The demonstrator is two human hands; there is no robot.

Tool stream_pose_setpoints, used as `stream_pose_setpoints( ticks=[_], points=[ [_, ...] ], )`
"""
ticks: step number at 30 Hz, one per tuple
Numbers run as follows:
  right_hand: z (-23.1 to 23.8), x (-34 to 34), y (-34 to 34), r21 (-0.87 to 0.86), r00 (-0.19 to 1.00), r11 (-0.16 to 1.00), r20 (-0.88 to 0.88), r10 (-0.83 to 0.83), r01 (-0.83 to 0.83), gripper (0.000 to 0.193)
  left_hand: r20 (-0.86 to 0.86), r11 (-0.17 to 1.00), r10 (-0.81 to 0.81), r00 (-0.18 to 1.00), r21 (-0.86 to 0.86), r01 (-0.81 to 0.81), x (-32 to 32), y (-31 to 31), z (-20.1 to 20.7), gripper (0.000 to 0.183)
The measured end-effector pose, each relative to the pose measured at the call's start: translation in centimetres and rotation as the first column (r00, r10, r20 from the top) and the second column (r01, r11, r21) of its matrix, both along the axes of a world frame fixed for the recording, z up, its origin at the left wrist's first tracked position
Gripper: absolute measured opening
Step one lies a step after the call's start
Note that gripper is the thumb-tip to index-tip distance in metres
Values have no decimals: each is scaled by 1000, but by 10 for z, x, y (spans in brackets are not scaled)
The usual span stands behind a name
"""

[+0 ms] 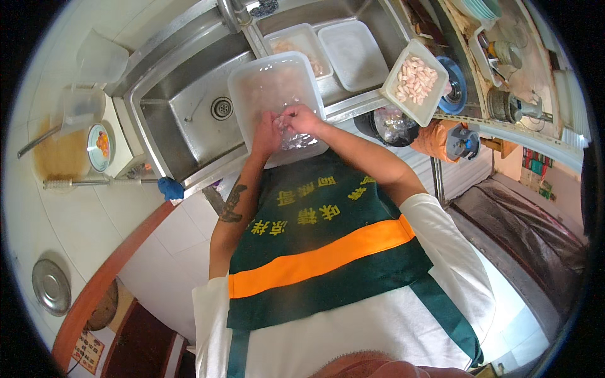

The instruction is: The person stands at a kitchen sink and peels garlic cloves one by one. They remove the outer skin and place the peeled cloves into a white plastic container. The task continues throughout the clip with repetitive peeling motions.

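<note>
Presently working with two bare hands close together over a large white tub (238, 94), near the front edge of the steel sink (198, 85). Can see shiny liquid and pinkish contents inside the tub. Keeping the left hand (270, 131) with fingers curled inward, and the right hand (304, 120) just beside it, with fingers bent and fingertips toward the left. Can notice something small and pale between the fingertips, but cannot tell its kind, nor in which hand, nor how tightly gripped. To the left, finding a round drain (222, 108) and, farther, a bowl (92, 160) with orange pieces. Beyond the tub, finding two white containers in the right basin: one (305, 31) with pale pieces, the other (353, 57) beside it. On the right, finding a squarish container (413, 110) with many pale pink pieces (416, 79), near a blue basin (463, 79) and a dark bowl (403, 140) with clear plastic. Wearing a dark green apron (302, 296) with an orange band.
</note>
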State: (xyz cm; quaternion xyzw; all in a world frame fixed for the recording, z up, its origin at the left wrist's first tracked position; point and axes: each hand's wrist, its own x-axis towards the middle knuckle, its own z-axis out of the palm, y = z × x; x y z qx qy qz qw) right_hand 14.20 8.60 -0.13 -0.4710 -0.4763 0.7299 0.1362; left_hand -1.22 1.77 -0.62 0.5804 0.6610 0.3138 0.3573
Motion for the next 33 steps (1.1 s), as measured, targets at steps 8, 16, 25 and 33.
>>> stream_pose_setpoints(
  ticks=[8,16,25,33],
  points=[
    [1,6,-3,-270,988,950,52,-146,154,11,478,976,181,860,-194,-97,5,-8,-43,25],
    [-7,12,2,-240,997,969,59,-44,57,16,567,916,321,758,-390,-96,7,-4,-7,22],
    [-5,9,4,-254,994,964,92,-58,80,16,275,967,204,939,-207,-150,13,-3,-10,26],
    [-13,13,6,-251,982,950,33,-185,187,12,237,963,176,955,-244,-117,11,-3,-16,27]
  ],
)
